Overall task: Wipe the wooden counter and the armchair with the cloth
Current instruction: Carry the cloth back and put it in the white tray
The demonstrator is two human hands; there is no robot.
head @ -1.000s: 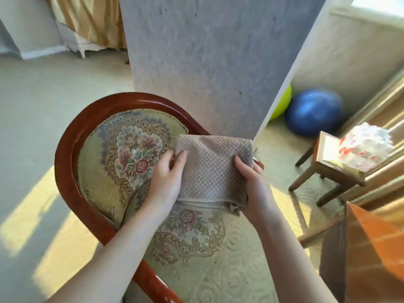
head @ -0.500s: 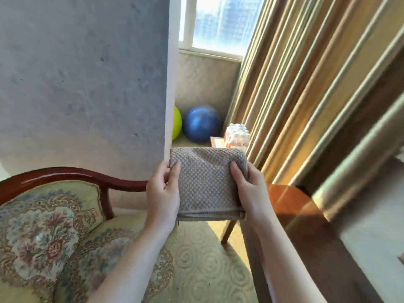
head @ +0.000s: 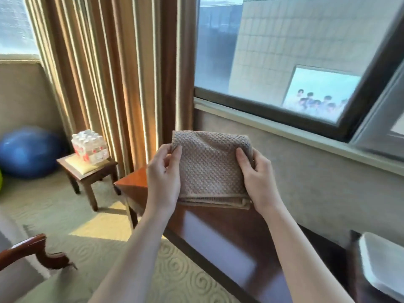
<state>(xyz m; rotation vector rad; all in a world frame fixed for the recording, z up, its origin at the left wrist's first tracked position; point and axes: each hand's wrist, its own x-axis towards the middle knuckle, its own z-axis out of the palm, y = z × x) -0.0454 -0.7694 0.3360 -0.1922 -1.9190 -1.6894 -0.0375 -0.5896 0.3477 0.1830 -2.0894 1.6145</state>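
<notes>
Now both hands, left hand and right hand, hold the cloth.

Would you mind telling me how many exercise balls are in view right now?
2: a large blue exercise ball on the floor at far left, and a sliver of a yellow-green ball cut off by the left edge below it.

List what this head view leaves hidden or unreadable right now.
- Wooden counter: the stretch under the cloth and both hands is covered; its near end runs off the bottom edge.
- Armchair: only one wooden arm shows, the rest is cut off at the left edge.
- Bottle pack on the side table: labels too small and blurred.
- Poster outside the window: blurred.
</notes>
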